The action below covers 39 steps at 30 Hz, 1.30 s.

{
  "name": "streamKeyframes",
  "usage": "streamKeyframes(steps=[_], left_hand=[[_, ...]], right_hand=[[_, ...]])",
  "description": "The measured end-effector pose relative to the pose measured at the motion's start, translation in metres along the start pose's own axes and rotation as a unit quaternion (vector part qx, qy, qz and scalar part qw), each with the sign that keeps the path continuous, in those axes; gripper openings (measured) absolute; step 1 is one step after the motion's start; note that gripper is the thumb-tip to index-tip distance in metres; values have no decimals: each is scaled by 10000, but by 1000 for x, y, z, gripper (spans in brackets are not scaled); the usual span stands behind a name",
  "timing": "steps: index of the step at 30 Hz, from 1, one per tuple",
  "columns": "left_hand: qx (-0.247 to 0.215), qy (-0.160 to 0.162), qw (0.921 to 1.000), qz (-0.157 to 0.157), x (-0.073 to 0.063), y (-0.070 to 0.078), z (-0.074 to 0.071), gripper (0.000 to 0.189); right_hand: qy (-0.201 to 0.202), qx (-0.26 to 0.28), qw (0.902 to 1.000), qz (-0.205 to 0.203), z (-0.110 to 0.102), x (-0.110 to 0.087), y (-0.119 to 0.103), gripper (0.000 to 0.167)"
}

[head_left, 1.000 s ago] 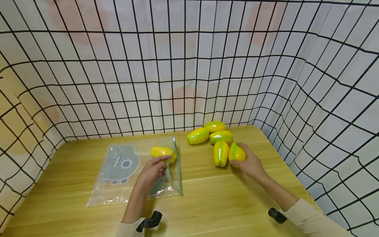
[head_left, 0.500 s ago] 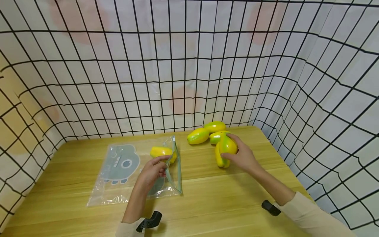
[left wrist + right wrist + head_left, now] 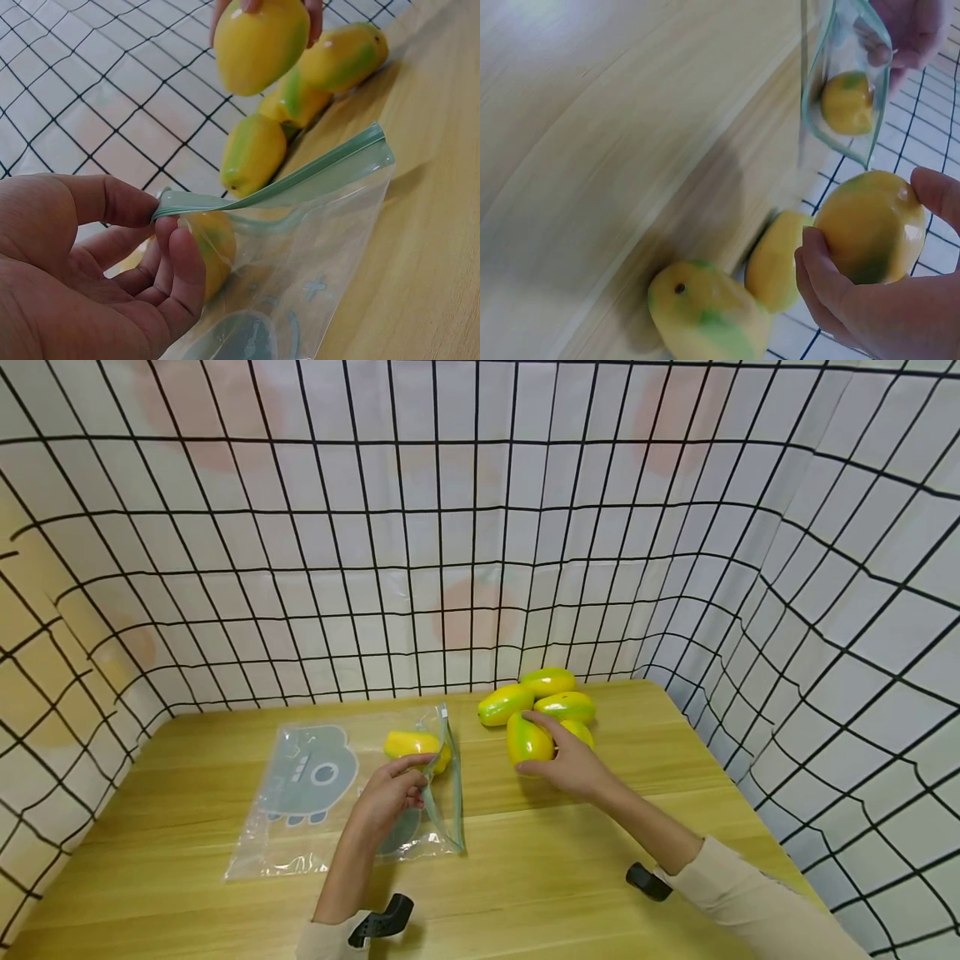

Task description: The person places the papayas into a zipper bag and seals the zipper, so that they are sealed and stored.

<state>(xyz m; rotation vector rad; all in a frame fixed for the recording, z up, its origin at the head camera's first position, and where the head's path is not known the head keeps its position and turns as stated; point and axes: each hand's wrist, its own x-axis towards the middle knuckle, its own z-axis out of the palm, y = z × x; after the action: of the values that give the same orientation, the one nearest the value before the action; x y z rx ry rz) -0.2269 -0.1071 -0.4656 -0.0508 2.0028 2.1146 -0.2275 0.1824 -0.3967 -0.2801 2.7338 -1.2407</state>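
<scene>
My right hand [image 3: 570, 764] grips a yellow-green mango [image 3: 527, 740] between thumb and fingers, raised above the table in the left wrist view. With thumb and fingertips, my left hand [image 3: 388, 796] pinches the green zip edge of a clear zip bag [image 3: 322, 176]. The bag lies flat on the table, printed with a grey-blue cartoon figure, and its mouth gapes toward the right. Inside the bag, close to the mouth, lies another mango [image 3: 847, 105]. Behind the right hand, one loose mango [image 3: 578, 733] is partly hidden.
Several more mangoes [image 3: 505, 704] lie together near the back of the wooden table [image 3: 540, 885]. A black wire grid [image 3: 472, 560] backed by pale cloth encloses the back and both sides. Each wrist wears a black camera mount [image 3: 384, 920].
My right hand has picked up the rightmost mango and carried it left, over the neighbouring one, toward the bag. The left hand keeps its hold on the bag edge.
</scene>
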Motion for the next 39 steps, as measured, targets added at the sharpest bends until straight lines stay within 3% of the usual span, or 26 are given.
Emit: streamKeyframes(steps=[11, 16, 22, 26, 39], left_hand=[[-21, 24, 10000, -21, 0, 1, 0, 44], [-10, 10, 10000, -18, 0, 0, 0, 44], [-36, 10, 10000, -62, -1, 1, -1, 43], [-43, 1, 10000, -82, 0, 2, -2, 43], [-14, 48, 9999, -90, 1, 2, -2, 43]], right_hand=[[-461, 431, 9980, -2, 25, 10, -7, 82], [-620, 671, 9956, 206, 39, 14, -6, 81], [-1031, 1264, 9844, 654, 53, 17, -8, 82], [-1297, 1623, 9755, 723, 60, 18, -12, 84], [-1506, 1915, 9638, 1086, 61, 21, -14, 76]])
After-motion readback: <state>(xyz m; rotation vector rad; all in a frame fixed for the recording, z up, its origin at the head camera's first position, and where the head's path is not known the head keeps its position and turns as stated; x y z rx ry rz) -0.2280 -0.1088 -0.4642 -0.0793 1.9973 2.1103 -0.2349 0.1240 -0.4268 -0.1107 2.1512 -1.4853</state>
